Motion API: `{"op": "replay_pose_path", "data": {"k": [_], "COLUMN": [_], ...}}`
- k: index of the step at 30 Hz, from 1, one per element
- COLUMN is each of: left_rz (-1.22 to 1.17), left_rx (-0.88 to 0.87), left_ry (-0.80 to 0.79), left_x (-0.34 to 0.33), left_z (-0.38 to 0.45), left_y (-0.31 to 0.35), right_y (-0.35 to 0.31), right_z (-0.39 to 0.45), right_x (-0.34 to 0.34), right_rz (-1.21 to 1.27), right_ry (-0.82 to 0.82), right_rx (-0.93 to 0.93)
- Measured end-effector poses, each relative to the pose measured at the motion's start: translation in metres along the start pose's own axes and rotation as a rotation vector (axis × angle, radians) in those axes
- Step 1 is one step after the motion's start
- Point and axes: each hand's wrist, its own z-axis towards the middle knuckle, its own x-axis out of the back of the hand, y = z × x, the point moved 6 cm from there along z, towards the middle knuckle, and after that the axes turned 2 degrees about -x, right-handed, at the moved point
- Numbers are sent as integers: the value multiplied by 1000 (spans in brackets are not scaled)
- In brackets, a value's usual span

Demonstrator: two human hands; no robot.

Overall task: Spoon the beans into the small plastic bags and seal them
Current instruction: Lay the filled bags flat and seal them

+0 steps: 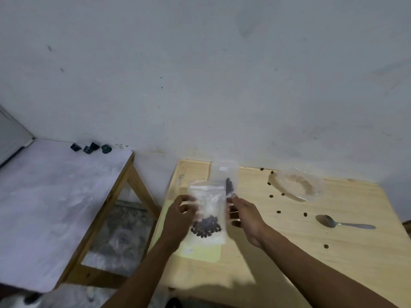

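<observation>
A small clear plastic bag (208,210) with dark beans (206,226) at its bottom hangs upright above the wooden table (278,252). My left hand (180,215) grips its left edge and my right hand (243,216) pinches its right edge near the top. Behind it, a second clear bag (224,174) with a few beans lies on the table. A metal spoon (340,223) rests on the table to the right. The clear plastic bowl (300,185) at the back right looks nearly empty.
Several loose beans (278,212) are scattered on the table around the bowl and spoon. A pale yellow sheet (200,252) lies under the held bag. To the left stands a white-topped table (55,207) with small dark objects (91,148) by the wall.
</observation>
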Motion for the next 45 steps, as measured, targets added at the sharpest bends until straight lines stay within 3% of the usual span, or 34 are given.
{"op": "replay_pose_path", "data": {"k": [4, 8, 13, 19, 23, 26, 30, 33, 37, 41, 45], "left_rz": [-81, -150, -174, -162, -159, -150, -134, -107, -117, -121, -73], "left_rx": [44, 47, 44, 95, 103, 112, 95, 74, 52, -4, -89], "left_ry": [133, 217, 304, 365, 377, 366, 317, 280, 177, 85, 23], "left_x": [54, 90, 117, 132, 131, 126, 117, 107, 79, 47, 20], "left_z": [-6, -16, -31, -42, -44, -45, -37, -27, -9, 4, 10], "left_y": [-3, -5, -8, -25, -27, -25, -17, -6, 14, 39, 58], "right_y": [19, 44, 70, 76, 77, 69, 36, -7, -58, -90, -109], "right_z": [8, 14, 11, 9, 13, 16, 27, 26, 12, 0, -7], "right_x": [-35, -73, -107, -116, -120, -117, -92, -75, -74, -78, -64], "right_rz": [-234, -763, -1201, -1372, -1339, -1170, -858, -622, -383, -357, -371], "right_ry": [-58, -230, -365, -363, -413, -408, -226, -116, -140, -139, -27], "right_rx": [11, 234, 472, 613, 570, 475, 322, 336, 361, 454, 529]}}
